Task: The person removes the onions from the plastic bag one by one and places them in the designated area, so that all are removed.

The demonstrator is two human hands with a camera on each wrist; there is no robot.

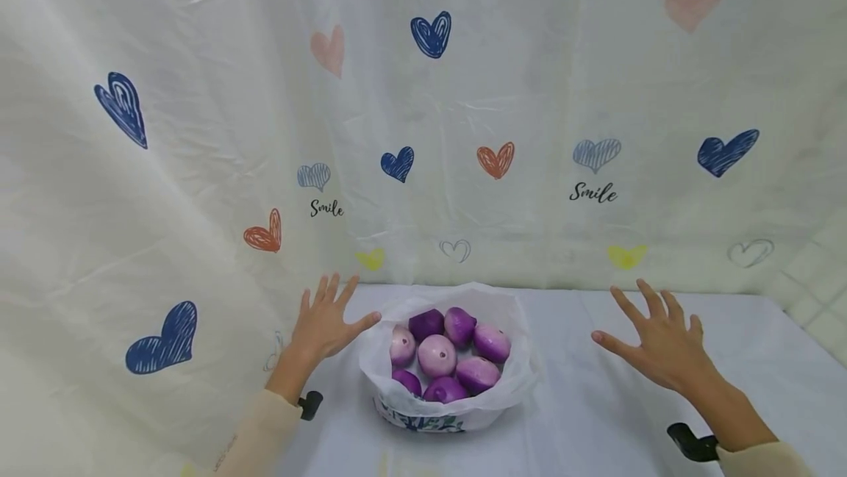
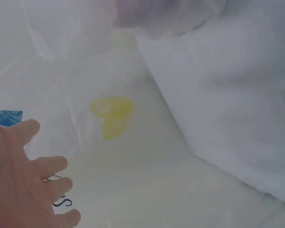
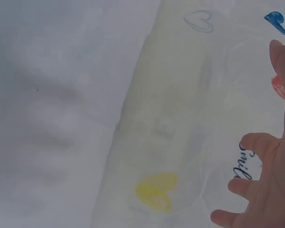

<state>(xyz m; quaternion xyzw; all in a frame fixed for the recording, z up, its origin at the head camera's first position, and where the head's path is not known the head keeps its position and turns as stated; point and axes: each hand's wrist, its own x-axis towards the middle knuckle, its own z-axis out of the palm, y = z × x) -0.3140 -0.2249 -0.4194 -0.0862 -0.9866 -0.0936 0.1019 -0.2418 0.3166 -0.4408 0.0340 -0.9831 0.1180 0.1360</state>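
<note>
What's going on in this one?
A person holds out two bare hands with fingers spread, the left hand just beside a white-lined container of purple onion-like items and the right hand farther off on the other side. Neither grips anything. The container stands on a white-covered table, before a sheet printed with hearts.
</note>
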